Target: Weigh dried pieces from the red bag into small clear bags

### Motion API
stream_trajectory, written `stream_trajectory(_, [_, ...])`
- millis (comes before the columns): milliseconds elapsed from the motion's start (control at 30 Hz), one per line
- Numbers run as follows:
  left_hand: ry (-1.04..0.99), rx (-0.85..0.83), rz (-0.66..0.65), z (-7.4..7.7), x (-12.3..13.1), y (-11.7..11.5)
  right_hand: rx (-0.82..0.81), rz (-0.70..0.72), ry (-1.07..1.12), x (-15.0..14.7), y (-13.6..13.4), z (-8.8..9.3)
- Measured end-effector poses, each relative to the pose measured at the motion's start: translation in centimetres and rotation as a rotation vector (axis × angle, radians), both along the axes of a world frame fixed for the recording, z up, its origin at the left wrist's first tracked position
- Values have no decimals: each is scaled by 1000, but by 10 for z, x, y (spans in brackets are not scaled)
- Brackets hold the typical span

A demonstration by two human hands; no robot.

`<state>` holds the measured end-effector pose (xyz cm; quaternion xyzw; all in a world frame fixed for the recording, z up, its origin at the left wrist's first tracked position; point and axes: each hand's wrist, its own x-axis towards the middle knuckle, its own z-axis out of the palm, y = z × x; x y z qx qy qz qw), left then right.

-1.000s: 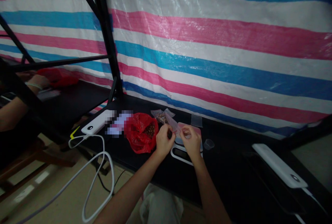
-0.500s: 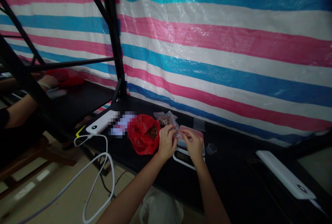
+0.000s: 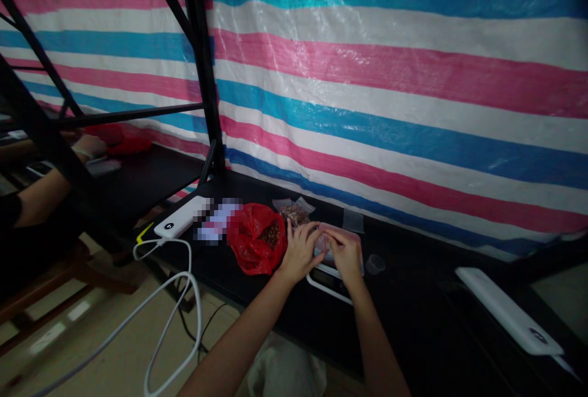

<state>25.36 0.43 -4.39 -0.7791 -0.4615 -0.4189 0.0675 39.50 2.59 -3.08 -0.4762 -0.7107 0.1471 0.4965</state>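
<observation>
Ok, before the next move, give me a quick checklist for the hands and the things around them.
1. Red bag open, brown bits showing: ok.
2. Scale reading legible: not ok, too dark.
3. Scale unobstructed in view: not ok, left hand and right hand cover part of it.
4. What the hands grip: cannot tell, too small and dim.
5. Small clear cup off the scale: ok, to its right.

1 head-worn camera faces forward and down over both forearms (image 3: pixel 260 317), near enough to frame the hands (image 3: pixel 301 255) below centre, the black surface (image 3: pixel 404 317) around them and the striped sheet (image 3: pixel 390 78) filling the upper half.
</observation>
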Motion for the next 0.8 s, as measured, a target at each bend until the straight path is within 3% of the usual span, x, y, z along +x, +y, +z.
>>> stream_trajectory(133, [15, 51, 69, -2, -3, 0, -65, 55, 56, 0, 1, 1])
stream_trajectory(467, [36, 25, 60, 0, -4, 0, -183, 144, 169, -1, 0, 3])
stream_trajectory(633, [121, 15, 53, 0, -2, -1, -166, 140, 272, 3, 6, -6])
stream_trajectory(800, [178, 41, 84, -1, 0, 0, -153, 130, 225, 3, 6, -7])
